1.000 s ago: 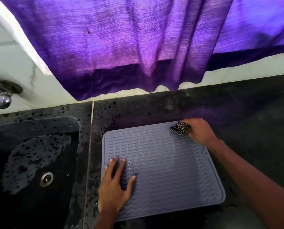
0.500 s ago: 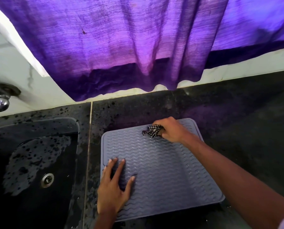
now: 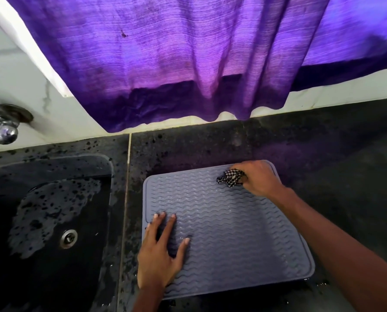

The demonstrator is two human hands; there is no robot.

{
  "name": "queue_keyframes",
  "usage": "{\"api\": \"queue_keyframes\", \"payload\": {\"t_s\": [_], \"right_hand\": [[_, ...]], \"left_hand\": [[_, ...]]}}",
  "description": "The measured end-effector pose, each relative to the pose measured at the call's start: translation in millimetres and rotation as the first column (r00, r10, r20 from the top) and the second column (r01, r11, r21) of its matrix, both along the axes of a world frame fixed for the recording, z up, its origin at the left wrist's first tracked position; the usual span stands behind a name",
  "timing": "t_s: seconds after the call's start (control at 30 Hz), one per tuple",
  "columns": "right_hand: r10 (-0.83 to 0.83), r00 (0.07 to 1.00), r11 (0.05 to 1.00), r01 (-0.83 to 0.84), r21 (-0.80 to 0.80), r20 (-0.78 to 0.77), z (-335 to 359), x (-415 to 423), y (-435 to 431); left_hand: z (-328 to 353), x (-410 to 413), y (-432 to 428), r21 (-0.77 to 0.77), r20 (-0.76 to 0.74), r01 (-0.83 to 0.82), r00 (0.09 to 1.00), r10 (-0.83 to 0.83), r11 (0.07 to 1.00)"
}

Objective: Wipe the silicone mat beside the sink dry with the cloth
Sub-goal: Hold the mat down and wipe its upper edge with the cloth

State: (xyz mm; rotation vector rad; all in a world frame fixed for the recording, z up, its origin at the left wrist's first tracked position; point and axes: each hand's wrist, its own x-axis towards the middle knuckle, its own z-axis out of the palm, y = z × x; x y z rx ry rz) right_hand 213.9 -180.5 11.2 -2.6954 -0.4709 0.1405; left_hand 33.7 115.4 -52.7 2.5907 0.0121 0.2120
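Squarely beside the sink [image 3: 52, 164], on the dark speckled tabletop [image 3: 334, 158], lies the grey-blue silicone mat [image 3: 233, 239]; it is a rounded rectangle lying flat, its long axis running side to side roughly along the wall, slightly skewed so that the far edge climbs toward the right; its wavy ridges follow that same line. The right hand [image 3: 261, 180] sits at the mat's far right corner, fingers curled tightly round a bunched black-and-white checked cloth [image 3: 230, 177]; the cloth pokes out to the left of the fist and touches the mat's surface. The left hand [image 3: 159, 257] lies flat on the near left part of the mat, fingers straight and spread, thumb out to the right, gripping nothing. The sink is a dark basin, just left of the mat across a pale seam; a pale, speckled patch spreads over its floor around a round metal drain [image 3: 68, 238]. A chrome tap [image 3: 3, 131] juts from the white wall above it; a purple curtain [image 3: 165, 64] hangs over the tabletop's back edge.
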Motion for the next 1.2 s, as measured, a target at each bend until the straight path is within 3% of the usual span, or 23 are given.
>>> {"api": "queue_keyframes", "payload": {"t_s": [0.17, 0.43, 0.63, 0.73, 0.9, 1.2], "right_hand": [[0.044, 0.996, 0.998, -0.039, 0.057, -0.083, -5, 5, 23], [0.176, 0.984, 0.982, -0.174, 0.07, -0.027, -5, 1, 106], [0.172, 0.97, 0.97, -0.136, 0.204, -0.171, 4, 14, 109], [0.135, 0.983, 0.981, -0.116, 0.153, -0.123, 10, 21, 96], [0.113, 0.979, 0.994, -0.108, 0.037, -0.173, 9, 16, 91], [0.182, 0.98, 0.983, -0.182, 0.005, -0.079, 3, 7, 139]], "left_hand": [[-1, 0, 0, 0.034, -0.012, 0.002, 1.0, -0.001, 0.999], [-3, 0, 1, 0.026, -0.027, -0.004, 1.0, 0.005, 1.0], [-4, 1, 2, 0.005, -0.009, -0.002, 1.0, 0.002, 1.0], [-5, 1, 2, -0.003, 0.001, -0.001, 1.0, 0.001, 1.0], [-6, 2, 1, -0.027, 0.019, 0.001, 1.0, 0.0, 1.0], [-5, 2, 1, -0.061, 0.015, -0.025, 1.0, 0.026, 0.998]]}}
